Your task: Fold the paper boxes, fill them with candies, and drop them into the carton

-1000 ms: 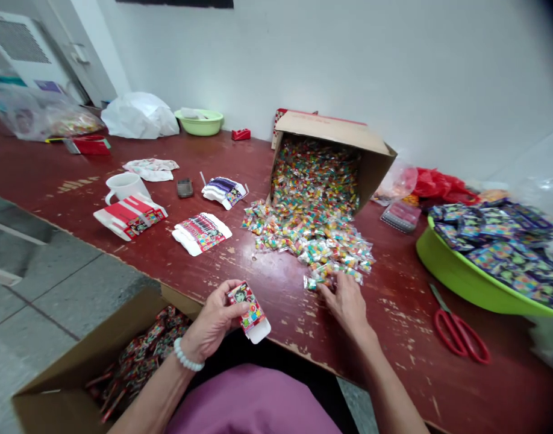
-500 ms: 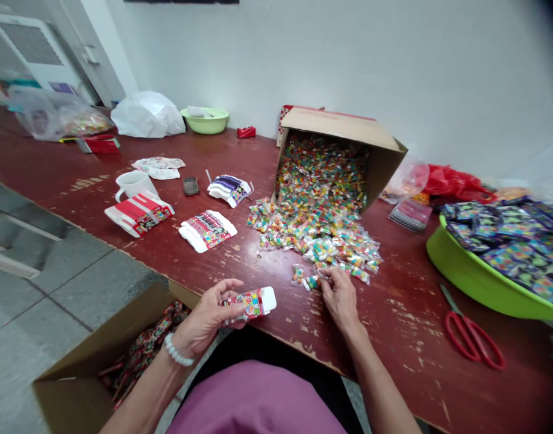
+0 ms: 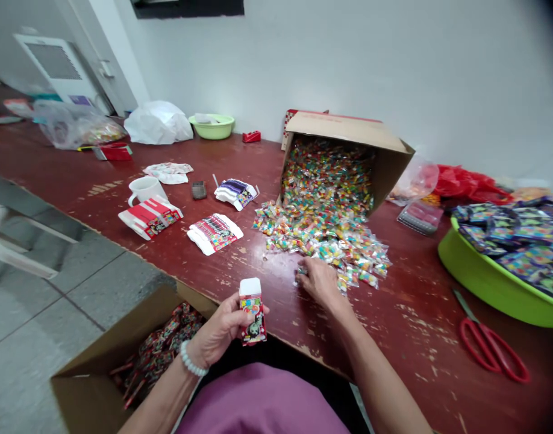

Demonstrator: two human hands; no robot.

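Observation:
My left hand (image 3: pixel 220 331) is closed round a small red candy box (image 3: pixel 253 304), held upright near the table edge. Its white top flap stands open toward the far side. At the front of a pile of small clear candy packets (image 3: pixel 324 247), my right hand (image 3: pixel 322 283) has its fingers curled down on a packet (image 3: pixel 299 276), which they partly hide. The pile spills out of a large cardboard box (image 3: pixel 349 125) lying on its side.
Flat red cartons (image 3: pixel 215 234), purple cartons (image 3: pixel 235 194) and a white mug (image 3: pixel 145 190) lie to the left. Red-handled scissors (image 3: pixel 493 349) and a green basin (image 3: pixel 497 289) of dark packets are at right. Below the table edge, a carton (image 3: pixel 91 367) holds filled red boxes.
My left hand has turned the small box from lying sideways to upright. My right hand has shifted left along the front of the packets. The view has tilted slightly.

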